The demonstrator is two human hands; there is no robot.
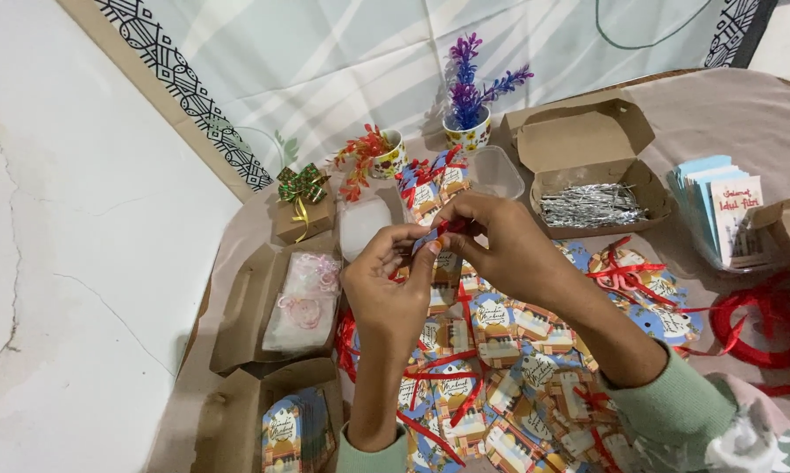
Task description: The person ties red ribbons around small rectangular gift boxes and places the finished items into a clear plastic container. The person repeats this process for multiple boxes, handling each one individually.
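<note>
My left hand [388,289] and my right hand [500,241] meet above the middle of the table and pinch a small blue gift tag with a red ribbon [437,231] between their fingertips. Below them lies a spread of round printed gift tags [500,346], several tied with red ribbon. More finished tags with ribbon [423,186] are piled just behind my hands.
An open cardboard box of silver strips [592,204] stands at the back right. Boxes at the left hold pink ribbon [305,298] and tags [291,429]. A red ribbon roll [758,326], a card stack [719,203], a purple flower pot [470,130] and a clear tub [497,171] surround the tags.
</note>
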